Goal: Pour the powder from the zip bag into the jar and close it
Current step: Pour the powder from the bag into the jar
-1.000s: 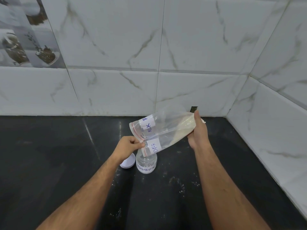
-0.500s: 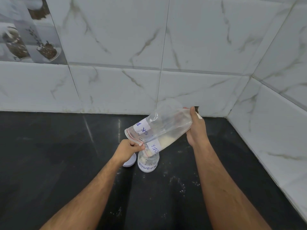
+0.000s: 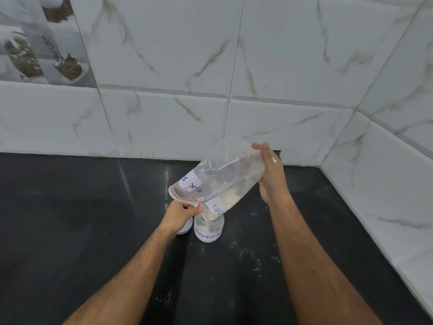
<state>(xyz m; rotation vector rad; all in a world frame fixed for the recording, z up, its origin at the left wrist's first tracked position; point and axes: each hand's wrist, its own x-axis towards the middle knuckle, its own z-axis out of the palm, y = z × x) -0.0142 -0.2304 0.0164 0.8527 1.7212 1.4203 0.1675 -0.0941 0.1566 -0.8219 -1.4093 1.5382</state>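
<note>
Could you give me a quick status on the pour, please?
Left hand pinching zip bag mouth, right hand gripping its base. Bag tilted over open jar. Lid beside jar; nothing obstructing.

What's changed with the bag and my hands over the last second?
The zip bag has tipped steeper: its mouth dropped onto the jar and powder slid toward it. The right hand raised the bottom end; the left hand still pinches the zip edge. Jar and lid stayed put.

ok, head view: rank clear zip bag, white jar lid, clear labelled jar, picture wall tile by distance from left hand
1. Clear zip bag, pinched at its mouth by the left hand.
2. White jar lid, beside the wrist.
3. Clear labelled jar, just right.
4. Picture wall tile, far upper left.
</note>
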